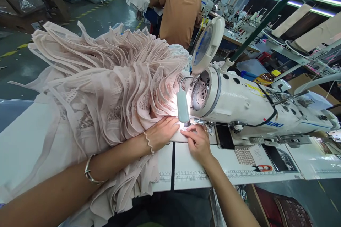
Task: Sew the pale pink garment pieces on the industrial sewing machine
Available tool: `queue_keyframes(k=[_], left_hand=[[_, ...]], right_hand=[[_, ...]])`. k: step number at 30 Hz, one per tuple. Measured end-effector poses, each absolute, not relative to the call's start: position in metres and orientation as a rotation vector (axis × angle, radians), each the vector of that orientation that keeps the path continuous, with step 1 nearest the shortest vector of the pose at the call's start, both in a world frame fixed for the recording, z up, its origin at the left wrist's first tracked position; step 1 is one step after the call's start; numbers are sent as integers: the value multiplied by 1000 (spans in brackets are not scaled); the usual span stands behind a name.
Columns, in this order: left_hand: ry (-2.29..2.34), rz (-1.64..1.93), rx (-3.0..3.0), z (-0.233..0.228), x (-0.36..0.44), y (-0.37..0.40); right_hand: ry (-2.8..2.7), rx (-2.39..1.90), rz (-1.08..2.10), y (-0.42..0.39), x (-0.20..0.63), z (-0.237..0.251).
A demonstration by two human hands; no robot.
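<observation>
One heap of cloth [112, 92], its layers too many to be counted, is spread left of and beyond the left hand [166, 129]. One bangle [87, 173] and one wavy band [148, 143] are worn on that arm. The hand is laid, fingers extended, against the heap's near edge; whether cloth is gripped cannot be told. One lamp [182, 108] is hung between the hands. The right hand [197, 142] is bent beside one machine [239, 97], its grip likewise undetermined. One pair of snips [263, 167] is laid to its right.
</observation>
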State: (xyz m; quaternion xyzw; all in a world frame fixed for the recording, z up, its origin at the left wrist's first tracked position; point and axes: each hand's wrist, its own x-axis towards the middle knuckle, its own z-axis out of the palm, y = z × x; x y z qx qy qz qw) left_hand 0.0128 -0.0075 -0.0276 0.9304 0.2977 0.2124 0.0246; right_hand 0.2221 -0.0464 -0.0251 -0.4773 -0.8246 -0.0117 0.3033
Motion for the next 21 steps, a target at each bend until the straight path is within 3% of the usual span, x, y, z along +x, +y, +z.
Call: queue_keyframes(k=[21], left_hand=[[895, 597, 2837, -34, 12, 4]], right_hand=[[-2249, -1334, 38, -46, 223, -32]])
